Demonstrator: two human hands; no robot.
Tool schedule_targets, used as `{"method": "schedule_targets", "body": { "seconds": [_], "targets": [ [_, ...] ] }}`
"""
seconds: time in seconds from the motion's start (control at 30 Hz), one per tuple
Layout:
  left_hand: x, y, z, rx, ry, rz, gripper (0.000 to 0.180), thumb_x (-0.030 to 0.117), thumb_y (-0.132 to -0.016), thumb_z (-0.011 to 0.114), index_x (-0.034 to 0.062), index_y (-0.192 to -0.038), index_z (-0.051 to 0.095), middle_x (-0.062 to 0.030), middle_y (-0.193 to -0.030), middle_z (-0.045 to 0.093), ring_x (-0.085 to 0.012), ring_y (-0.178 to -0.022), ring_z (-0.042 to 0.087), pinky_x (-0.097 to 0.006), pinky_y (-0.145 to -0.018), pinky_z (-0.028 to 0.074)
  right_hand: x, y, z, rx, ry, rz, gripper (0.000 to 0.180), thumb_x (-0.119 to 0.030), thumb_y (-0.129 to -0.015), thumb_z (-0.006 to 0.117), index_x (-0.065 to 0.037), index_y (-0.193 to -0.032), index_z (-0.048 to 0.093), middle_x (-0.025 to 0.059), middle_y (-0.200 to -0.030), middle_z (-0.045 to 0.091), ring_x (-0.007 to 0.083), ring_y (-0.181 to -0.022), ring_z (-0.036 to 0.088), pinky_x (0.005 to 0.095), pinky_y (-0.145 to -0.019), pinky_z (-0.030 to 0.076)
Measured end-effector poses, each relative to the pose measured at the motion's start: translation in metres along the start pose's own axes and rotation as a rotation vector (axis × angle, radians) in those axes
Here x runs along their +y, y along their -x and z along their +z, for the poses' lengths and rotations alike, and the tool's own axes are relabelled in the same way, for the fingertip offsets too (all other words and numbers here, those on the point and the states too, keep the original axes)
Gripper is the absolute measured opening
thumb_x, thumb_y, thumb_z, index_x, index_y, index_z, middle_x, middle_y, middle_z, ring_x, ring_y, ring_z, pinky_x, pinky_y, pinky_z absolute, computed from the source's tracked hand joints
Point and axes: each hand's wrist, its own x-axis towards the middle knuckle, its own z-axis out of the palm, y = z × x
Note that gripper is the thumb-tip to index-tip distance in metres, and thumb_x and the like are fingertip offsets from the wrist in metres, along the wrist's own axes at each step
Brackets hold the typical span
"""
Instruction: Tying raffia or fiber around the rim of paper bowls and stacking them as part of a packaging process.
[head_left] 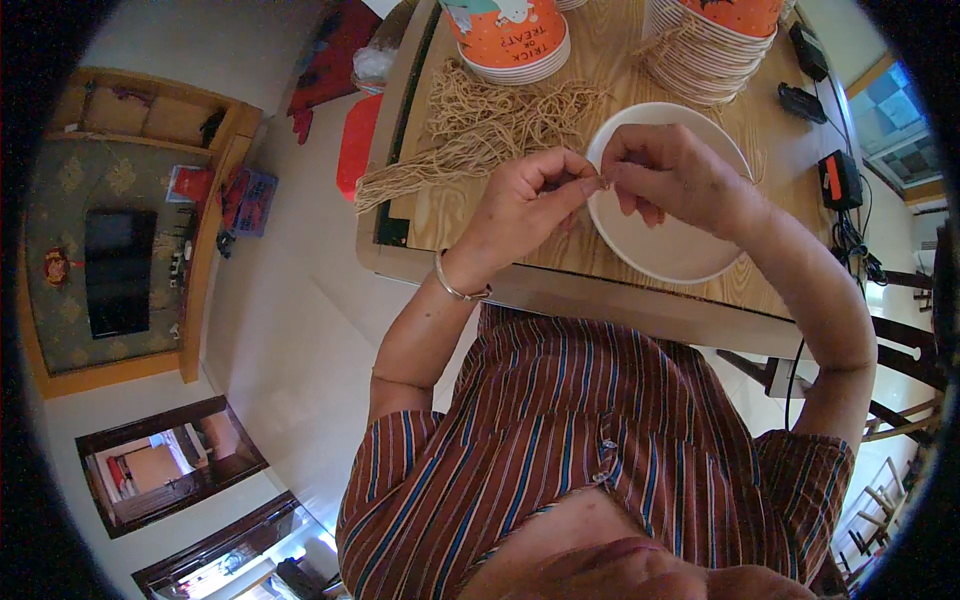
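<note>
Wooden desk [560, 275] in a home room, pale floor below its near edge. Nearest: striped shirt [600, 440], forearms rising from it, silver bangle [455, 288] on the left wrist. Left hand [525, 195] and right hand [670, 170] meet fingertip to fingertip, fingers of both pressed together, pinching one thin tan string [598, 184] between them (too small to tell a knot). They hold it right over the white paper bowl [670, 250], probably so the string can go on its rim. Beyond the left fingers, a loose heap of tan strings [480, 130]. Farther, an orange printed bowl stack [510, 40]. Beyond the right fingers, another bowl stack [705, 50] with strings hanging. Black chargers [838, 178] to the right.
</note>
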Motion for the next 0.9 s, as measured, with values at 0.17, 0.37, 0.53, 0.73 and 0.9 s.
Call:
{"method": "schedule_targets", "body": {
  "seconds": [0.17,0.37,0.53,0.73,0.9],
  "targets": [
    [0.001,0.000,0.000,-0.011,-0.043,0.004,0.007,0.010,-0.092,0.062,0.0023,-0.093,0.064,0.0046,-0.073,0.056,-0.0016,-0.061,0.050,-0.019,-0.053,0.041,0.006,-0.004,-0.004,-0.037,-0.184,0.125,0.015,-0.019,-0.090,0.059,-0.005,-0.086,0.061,0.0009,-0.066,0.057,0.0072,-0.051,0.050,0.0215,-0.044,0.039],
    [-0.003,0.001,-0.002,-0.007,-0.061,0.006,0.008,0.011,-0.092,0.063,0.0030,-0.094,0.064,0.0056,-0.074,0.056,-0.0013,-0.063,0.050,-0.019,-0.055,0.042,0.006,-0.005,-0.006,-0.023,-0.359,0.182,0.017,-0.022,-0.090,0.059,-0.006,-0.084,0.061,0.0002,-0.064,0.054,0.0075,-0.049,0.049,0.0209,-0.041,0.036],
    [-0.002,0.001,0.001,0.016,-0.079,0.031,0.009,0.010,-0.091,0.063,0.0024,-0.094,0.063,0.0052,-0.075,0.057,-0.0013,-0.063,0.050,-0.019,-0.056,0.043,0.005,-0.001,-0.014,0.016,-0.331,0.160,0.020,-0.024,-0.091,0.061,-0.005,-0.085,0.060,0.0007,-0.064,0.054,0.0076,-0.050,0.048,0.0213,-0.042,0.037],
    [-0.003,0.000,0.002,0.006,-0.002,-0.002,0.008,0.010,-0.092,0.062,0.0024,-0.095,0.063,0.0044,-0.077,0.058,-0.0013,-0.065,0.052,-0.019,-0.056,0.043,0.005,0.002,-0.004,0.028,0.005,-0.068,0.014,-0.018,-0.092,0.059,-0.004,-0.094,0.062,0.0008,-0.065,0.056,0.0076,-0.050,0.050,0.0236,-0.045,0.041],
    [-0.002,0.001,0.002,0.016,-0.061,0.019,0.009,0.010,-0.091,0.062,0.0020,-0.095,0.063,0.0037,-0.077,0.059,-0.0020,-0.064,0.052,-0.019,-0.056,0.043,0.012,0.000,0.000,0.014,0.089,-0.130,0.009,-0.015,-0.093,0.058,-0.006,-0.094,0.058,-0.0033,-0.068,0.053,0.0022,-0.060,0.049,0.0198,-0.049,0.039]
  ]
}}
